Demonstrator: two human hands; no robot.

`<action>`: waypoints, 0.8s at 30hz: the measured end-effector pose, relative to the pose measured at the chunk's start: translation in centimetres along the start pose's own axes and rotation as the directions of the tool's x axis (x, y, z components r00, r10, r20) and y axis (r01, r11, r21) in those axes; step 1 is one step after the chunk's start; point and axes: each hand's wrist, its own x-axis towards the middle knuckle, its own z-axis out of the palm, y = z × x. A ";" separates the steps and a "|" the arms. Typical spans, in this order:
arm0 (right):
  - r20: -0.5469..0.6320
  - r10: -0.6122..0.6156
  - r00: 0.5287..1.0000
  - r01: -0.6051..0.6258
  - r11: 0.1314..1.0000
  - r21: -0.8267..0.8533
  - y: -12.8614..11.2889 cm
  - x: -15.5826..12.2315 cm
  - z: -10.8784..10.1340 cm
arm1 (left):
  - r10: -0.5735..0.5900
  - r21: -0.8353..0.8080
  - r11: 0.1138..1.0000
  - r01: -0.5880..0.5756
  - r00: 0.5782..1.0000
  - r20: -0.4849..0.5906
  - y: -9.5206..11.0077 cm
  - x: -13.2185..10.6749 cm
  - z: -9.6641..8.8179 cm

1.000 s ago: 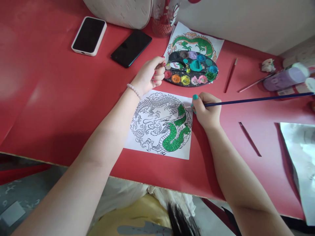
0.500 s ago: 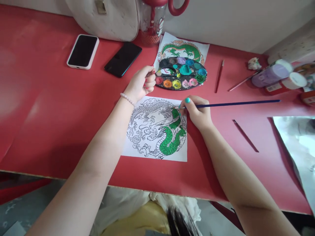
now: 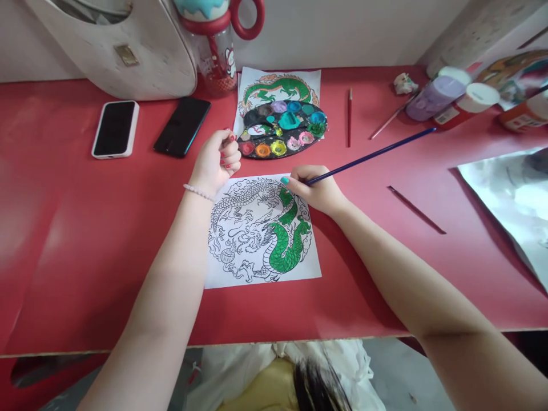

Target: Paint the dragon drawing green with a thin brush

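A dragon colouring sheet lies on the red table, its right part painted green. My right hand pinches a long blue paintbrush, whose tip touches the sheet's upper green area. My left hand rests curled at the sheet's top left corner, fingers closed, nothing visible in them. A black paint palette with several coloured wells sits just beyond, on top of a finished dragon print.
Two phones, one white-cased and one black, lie at the left. A cream bag and a bottle stand behind. Spare brushes and paint bottles lie at the right, with a silvery sheet.
The camera has tilted up, showing more of the bag and wall. My right hand has moved the brush tip left along the dragon's green part; my left hand stayed curled at the corner.
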 end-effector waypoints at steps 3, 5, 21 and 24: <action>-0.010 -0.003 1.000 0.003 1.000 0.000 0.2 0.0 0.1 | 0.024 0.008 1.000 -0.023 1.000 -0.014 -0.1 0.0 0.1; -0.004 -0.001 1.000 0.001 1.000 -0.003 0.2 0.0 0.1 | 0.039 0.018 0.999 -0.039 0.999 -0.015 -0.1 0.0 0.1; -0.064 -0.027 0.998 0.022 0.997 -0.076 0.0 0.0 0.4 | 0.048 0.042 0.998 -0.048 0.999 0.001 -0.1 0.1 0.0; -0.062 -0.032 0.998 0.027 0.997 -0.075 -0.1 0.0 0.3 | 0.046 0.043 0.998 -0.046 0.999 0.001 -0.2 0.1 0.0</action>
